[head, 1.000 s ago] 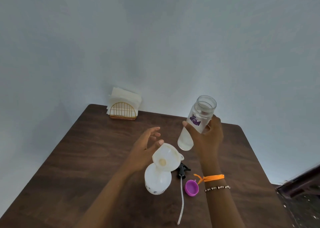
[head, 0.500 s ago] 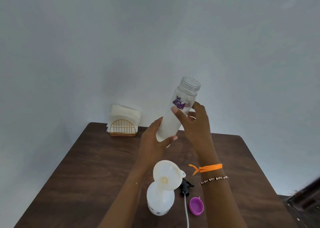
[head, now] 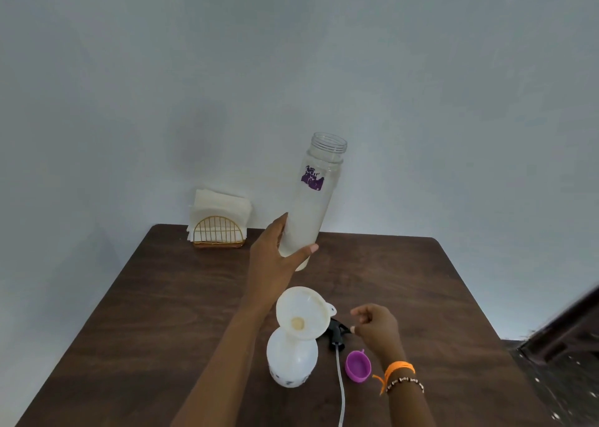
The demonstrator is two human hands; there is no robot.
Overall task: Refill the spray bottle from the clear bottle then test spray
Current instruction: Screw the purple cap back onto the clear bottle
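Left hand grasps clear bottle low, mouth up, far of funnel on spray bottle; right hand loose, grasping nothing, beside it.

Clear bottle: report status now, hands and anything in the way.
Left hand grips clear bottle, uncapped, mouth up, above table. Right hand loose, empty, by sprayer head. Funnel seated in spray bottle. Nothing blocking.

One head-worn view — looking forward and down over the bench, near its front edge, facing the wall.
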